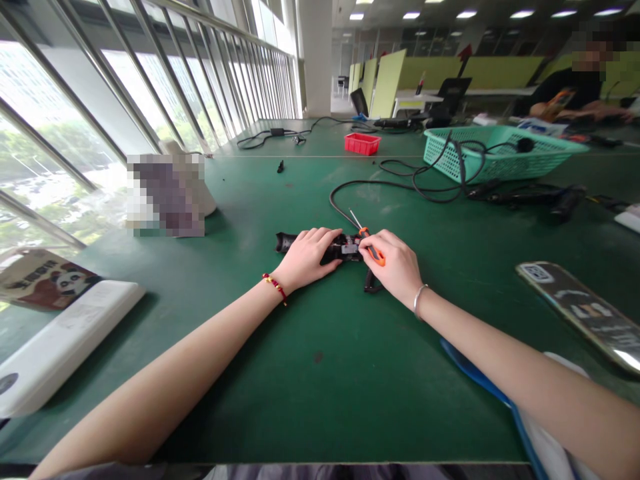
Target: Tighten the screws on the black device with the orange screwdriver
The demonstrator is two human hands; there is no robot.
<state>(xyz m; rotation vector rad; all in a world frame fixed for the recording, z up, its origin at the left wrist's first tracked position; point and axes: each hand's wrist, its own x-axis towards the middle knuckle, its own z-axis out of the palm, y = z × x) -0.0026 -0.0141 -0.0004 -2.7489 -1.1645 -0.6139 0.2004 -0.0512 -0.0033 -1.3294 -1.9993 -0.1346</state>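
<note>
On the green table (pixel 320 393) lies a black corded appliance (pixel 285 241) with a tubular body, its inner parts (pixel 350 249) showing near the middle. My left hand (pixel 311 257) is wrapped over its body, thumb on the near side and fingers on the far side. In my right hand (pixel 395 263) is a screwdriver (pixel 365 233) with an orange and black handle. Its metal shaft points up and away from the appliance, while my fingertips are close to the exposed parts. A black handle-like piece (pixel 371 281) sticks out toward me below my right hand.
A black cable (pixel 350 183) curves back to a teal basket (pixel 500 157). Behind stands a small red tray (pixel 362 143). A phone (pixel 580 313) lies at right, a white power bank (pixel 70 347) at left. A person (pixel 575 93) sits at the far right.
</note>
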